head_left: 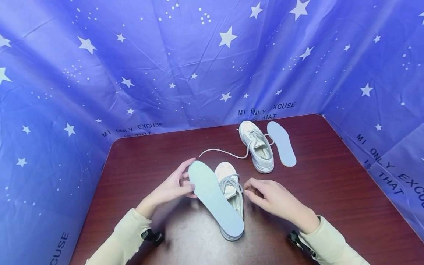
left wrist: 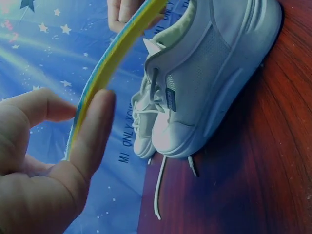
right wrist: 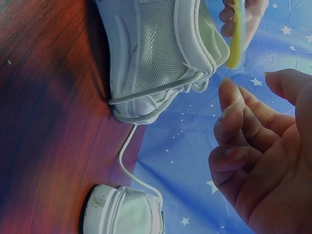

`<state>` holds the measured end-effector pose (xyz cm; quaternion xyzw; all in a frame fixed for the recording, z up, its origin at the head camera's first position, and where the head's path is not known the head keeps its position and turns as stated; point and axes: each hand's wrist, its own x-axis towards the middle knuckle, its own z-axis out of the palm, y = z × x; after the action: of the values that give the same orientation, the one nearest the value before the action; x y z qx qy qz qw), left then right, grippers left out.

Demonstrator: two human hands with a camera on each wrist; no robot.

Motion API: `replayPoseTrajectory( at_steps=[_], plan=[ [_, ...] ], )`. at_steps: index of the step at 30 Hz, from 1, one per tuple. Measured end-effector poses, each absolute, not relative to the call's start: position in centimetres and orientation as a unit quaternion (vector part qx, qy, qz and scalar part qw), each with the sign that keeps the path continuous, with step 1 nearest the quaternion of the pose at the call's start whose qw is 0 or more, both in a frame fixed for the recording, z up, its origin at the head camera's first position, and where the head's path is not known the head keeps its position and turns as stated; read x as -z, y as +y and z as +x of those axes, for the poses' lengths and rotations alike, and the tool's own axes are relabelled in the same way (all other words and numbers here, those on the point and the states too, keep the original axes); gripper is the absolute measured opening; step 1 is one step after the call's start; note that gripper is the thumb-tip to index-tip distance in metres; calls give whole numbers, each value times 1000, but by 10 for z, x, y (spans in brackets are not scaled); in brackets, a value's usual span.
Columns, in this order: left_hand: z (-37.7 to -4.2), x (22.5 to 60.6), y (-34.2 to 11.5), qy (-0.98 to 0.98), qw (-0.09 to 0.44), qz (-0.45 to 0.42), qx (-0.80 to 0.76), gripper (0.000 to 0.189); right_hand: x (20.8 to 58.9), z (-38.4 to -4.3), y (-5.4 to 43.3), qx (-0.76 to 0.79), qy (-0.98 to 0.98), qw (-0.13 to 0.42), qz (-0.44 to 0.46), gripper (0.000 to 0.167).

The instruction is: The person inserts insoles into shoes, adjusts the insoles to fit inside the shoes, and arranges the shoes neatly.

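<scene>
We count two shoes (head_left: 226, 171) and two insoles (head_left: 283, 145); our left grip (head_left: 171, 190) pinches one insole (head_left: 215, 198), our right grip (head_left: 275, 195) hangs loose.

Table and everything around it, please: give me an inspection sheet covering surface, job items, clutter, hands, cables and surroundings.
Surface: red-brown wood-grain table, glare on its near part
Job items: near shoe under the held insole, contact unclear; far shoe beside the flat-lying far insole, its lace trailing on the table
Clutter: nothing seen
Left hand: pinches the held insole
Right hand: holds nothing, beside the near shoe
Cables: nothing seen
Surroundings: blue starry cloth with printed words
</scene>
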<state>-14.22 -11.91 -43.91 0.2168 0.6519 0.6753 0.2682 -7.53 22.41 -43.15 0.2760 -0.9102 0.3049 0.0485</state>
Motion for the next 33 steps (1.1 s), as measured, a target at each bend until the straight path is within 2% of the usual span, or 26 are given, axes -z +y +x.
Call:
replayPoseTrajectory(
  at_steps=[3, 8, 16, 24, 33],
  plan=[
    [-142, 440, -119, 669, 274, 203, -660, 90, 432, -75, 225, -305, -910, 51, 277, 9],
    [-145, 443, -122, 724, 254, 211, -606, 91, 432, -76, 226, -308, -909, 51, 276, 8],
    [-152, 454, -125, 836, 175, 337, -396, 113, 433, -77, 227, -312, -908, 49, 275, 7],
    [-151, 459, -113, 886, 110, 351, -280, 95, 436, -78, 228, -315, -910, 44, 268, 6],
    [-148, 466, -107, 876, 75, 437, -191, 110, 437, -78, 230, -319, -908, 41, 267, 7]
  ],
)
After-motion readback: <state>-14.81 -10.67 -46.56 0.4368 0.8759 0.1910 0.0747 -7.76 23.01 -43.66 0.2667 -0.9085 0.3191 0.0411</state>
